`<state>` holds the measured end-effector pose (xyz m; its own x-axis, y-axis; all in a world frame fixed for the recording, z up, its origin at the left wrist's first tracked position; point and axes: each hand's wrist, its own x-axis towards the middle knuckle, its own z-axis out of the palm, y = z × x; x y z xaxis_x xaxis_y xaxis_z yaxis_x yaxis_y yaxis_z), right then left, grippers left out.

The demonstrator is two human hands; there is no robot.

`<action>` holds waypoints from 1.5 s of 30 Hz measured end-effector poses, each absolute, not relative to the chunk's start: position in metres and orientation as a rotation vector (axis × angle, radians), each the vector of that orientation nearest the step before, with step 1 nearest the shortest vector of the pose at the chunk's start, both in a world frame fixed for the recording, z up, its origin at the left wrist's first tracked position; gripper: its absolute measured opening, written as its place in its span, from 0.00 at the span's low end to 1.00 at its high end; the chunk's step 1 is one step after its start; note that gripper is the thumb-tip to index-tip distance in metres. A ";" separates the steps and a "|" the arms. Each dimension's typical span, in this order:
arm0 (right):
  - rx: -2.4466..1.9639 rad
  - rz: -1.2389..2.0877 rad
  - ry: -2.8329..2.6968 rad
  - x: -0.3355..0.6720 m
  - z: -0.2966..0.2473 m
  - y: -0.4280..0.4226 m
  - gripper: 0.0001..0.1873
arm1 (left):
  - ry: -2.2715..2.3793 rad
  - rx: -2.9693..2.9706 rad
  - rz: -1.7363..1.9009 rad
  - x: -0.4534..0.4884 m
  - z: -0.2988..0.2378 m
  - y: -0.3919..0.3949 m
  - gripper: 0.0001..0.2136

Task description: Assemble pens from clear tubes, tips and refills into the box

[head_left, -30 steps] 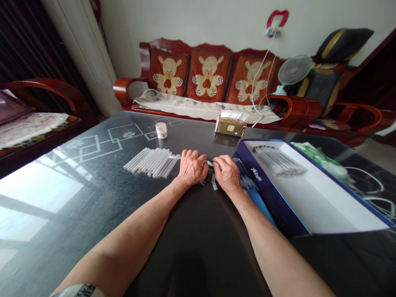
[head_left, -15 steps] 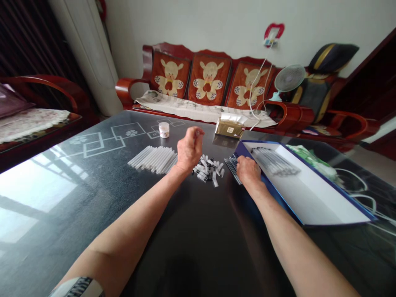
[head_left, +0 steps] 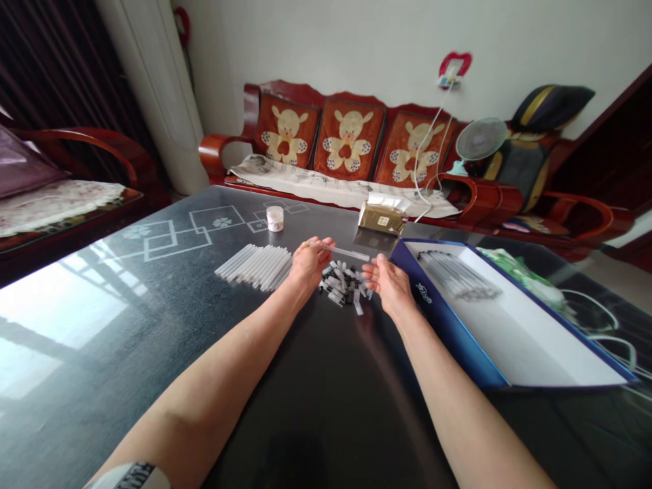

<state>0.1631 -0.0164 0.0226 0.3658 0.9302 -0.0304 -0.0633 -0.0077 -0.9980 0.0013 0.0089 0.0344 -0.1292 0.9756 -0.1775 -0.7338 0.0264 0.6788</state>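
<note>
My left hand is closed on a clear, slim pen barrel, held level above the table and pointing right. Close to its far end is my right hand, fingers loosely curled and apart, with nothing visible between them. Below the barrel lies a loose pile of small white and black pen caps. Left of my left hand, many whitish tubes lie side by side in a row. The spot by the box where thin dark rods lay is covered by my right hand.
A blue box with white inside stands at right, holding a bundle of clear pens. Behind are a small white jar and a gold tissue pack. A green-white bag and white cables lie beyond the box.
My right hand has left the dark rods beside the box and moved left, its fingers opening near the barrel. My left hand has lowered and turned, bringing the barrel into clear view.
</note>
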 end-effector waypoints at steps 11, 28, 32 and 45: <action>-0.962 1.201 -0.270 0.167 0.019 -0.010 0.05 | 1.042 1.414 1.350 0.011 0.020 -0.002 0.08; -0.807 1.193 -0.675 0.156 0.008 -0.016 0.15 | 1.640 2.458 0.624 0.016 0.034 -0.021 0.16; -0.812 1.240 -0.664 0.151 0.009 -0.018 0.15 | 1.646 2.414 0.780 0.020 0.028 -0.024 0.13; -0.840 1.256 -0.385 0.135 0.016 -0.023 0.11 | 1.725 2.523 0.807 0.031 0.022 -0.034 0.14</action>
